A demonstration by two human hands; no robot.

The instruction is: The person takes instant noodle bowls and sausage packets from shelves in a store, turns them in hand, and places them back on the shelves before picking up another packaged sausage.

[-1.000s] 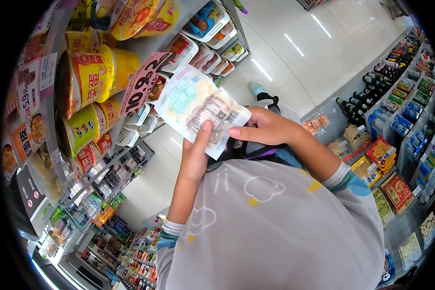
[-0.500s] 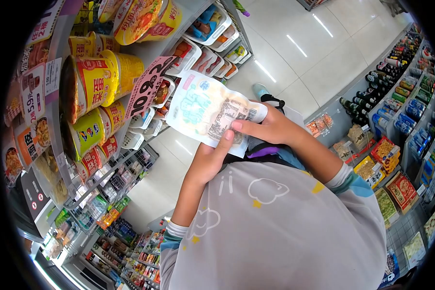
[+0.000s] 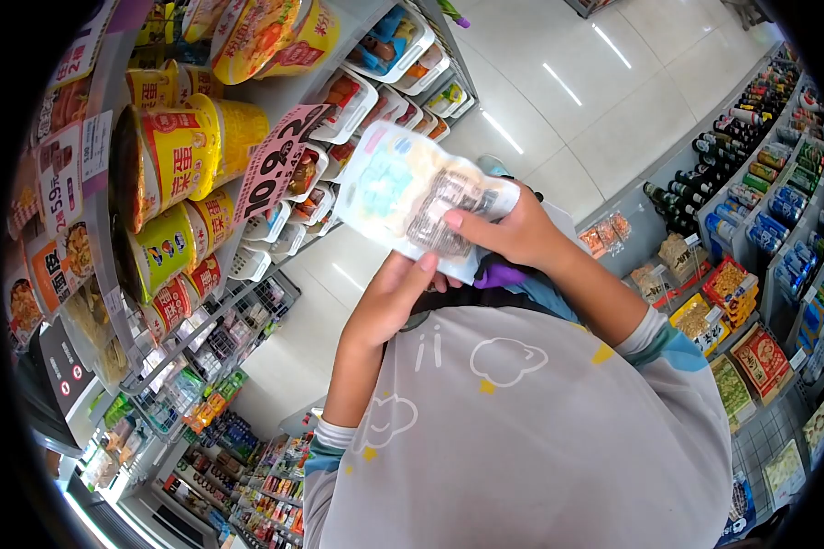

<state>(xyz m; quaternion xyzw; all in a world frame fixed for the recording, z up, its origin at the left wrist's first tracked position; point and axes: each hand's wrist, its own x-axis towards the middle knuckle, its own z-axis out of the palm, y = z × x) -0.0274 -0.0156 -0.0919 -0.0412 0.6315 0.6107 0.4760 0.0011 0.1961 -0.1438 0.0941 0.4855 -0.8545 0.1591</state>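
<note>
A white plastic packet (image 3: pixel 389 169) with pale blue print and a block of dark small text is held in front of my chest, its face blurred. My right hand (image 3: pixel 522 229) grips its right end, thumb pressed on the printed text and fingers behind. At the lower edge, my left hand (image 3: pixel 403 288) pinches the packet, thumb at the rim and the other fingers partly hidden underneath. What is inside the packet cannot be made out.
Instant noodle cups (image 3: pixel 169 165) fill the shelf on my left, with a pink price tag (image 3: pixel 279 160) sticking out. White baskets (image 3: pixel 348 105) of packaged goods stand beyond. Bottles (image 3: pixel 677 206), cans (image 3: pixel 764 238) and boxed snacks (image 3: pixel 762 361) line the right shelves. A tiled floor (image 3: pixel 568 110) lies ahead.
The packet has shifted slightly to the right and its face has tilted. My left thumb has slid down to its lower edge, and fingertips now show below it.
</note>
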